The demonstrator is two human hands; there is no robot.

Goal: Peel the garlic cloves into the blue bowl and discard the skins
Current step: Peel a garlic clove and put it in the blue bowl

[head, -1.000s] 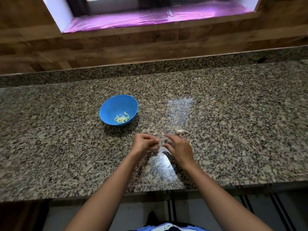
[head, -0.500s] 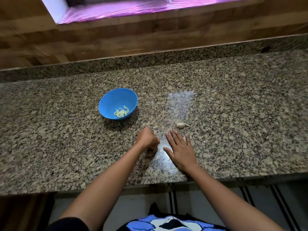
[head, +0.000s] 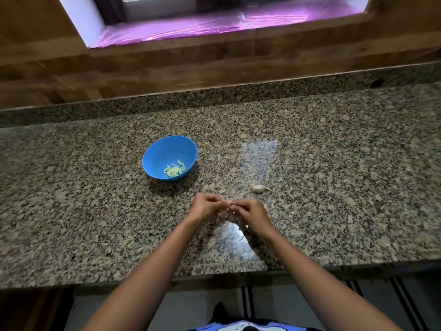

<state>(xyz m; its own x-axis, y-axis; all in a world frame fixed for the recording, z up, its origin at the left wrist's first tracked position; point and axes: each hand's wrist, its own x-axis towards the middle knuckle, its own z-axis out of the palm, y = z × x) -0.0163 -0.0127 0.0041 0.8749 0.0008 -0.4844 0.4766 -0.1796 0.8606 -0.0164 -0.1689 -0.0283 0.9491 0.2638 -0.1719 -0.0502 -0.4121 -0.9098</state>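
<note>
A blue bowl (head: 170,157) sits on the granite counter (head: 334,187) with several pale peeled cloves (head: 175,170) in its bottom. One unpeeled garlic clove (head: 260,188) lies loose on the counter to the right of the bowl. My left hand (head: 207,208) and my right hand (head: 251,216) meet just in front of it, fingertips together, pinching a small garlic clove (head: 228,208) between them. The clove is mostly hidden by my fingers. A thin scrap of skin (head: 241,238) lies on the counter below my right hand.
A raised granite ledge (head: 214,91) and a wooden wall run behind the counter, under a window sill covered in purple film (head: 214,25). The counter's front edge (head: 214,271) is close below my wrists.
My right hand was flat on the counter half a second ago; it has lifted and joined my left hand, both now pinching a clove. The view tilted slightly.
</note>
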